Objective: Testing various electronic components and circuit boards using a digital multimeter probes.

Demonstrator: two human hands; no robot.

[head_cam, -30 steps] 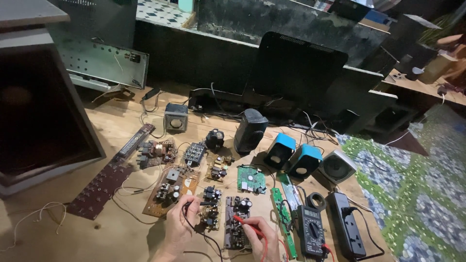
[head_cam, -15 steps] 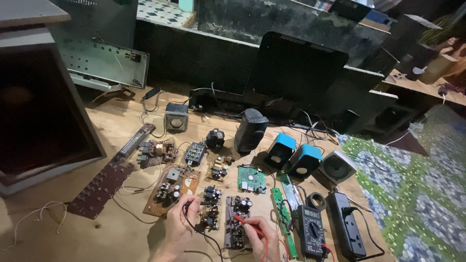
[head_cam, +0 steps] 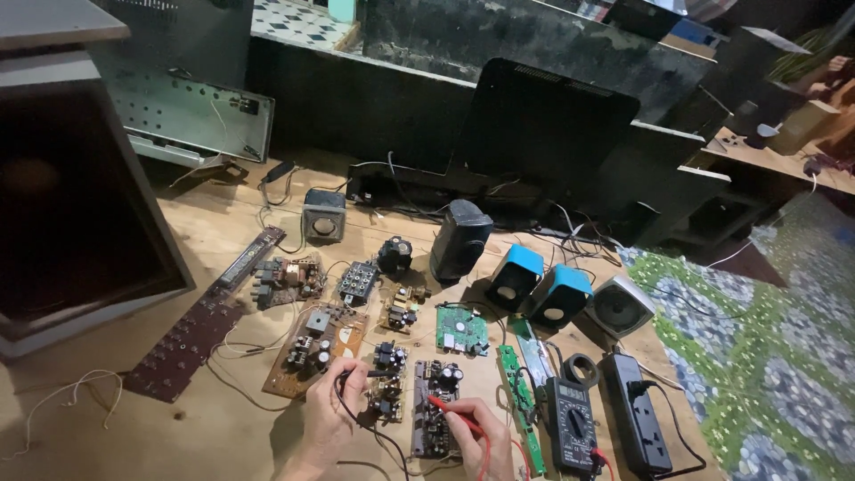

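In the head view, the left hand (head_cam: 328, 417) pinches a black probe (head_cam: 349, 381) between its fingers, and the tip touches a small circuit board (head_cam: 385, 398) on the wooden table (head_cam: 214, 240). The right hand (head_cam: 479, 436) has its fingers closed around a red probe (head_cam: 448, 410), whose tip rests on a long circuit board (head_cam: 434, 405) just beside the small one. Both boards lie near the front edge of the table, between the hands. A black multimeter (head_cam: 571, 424) lies just to the right of the right hand. Further back stand two blue speakers (head_cam: 534, 283) and a black speaker (head_cam: 458, 240), and a brown board (head_cam: 313, 349) lies left of the hands.
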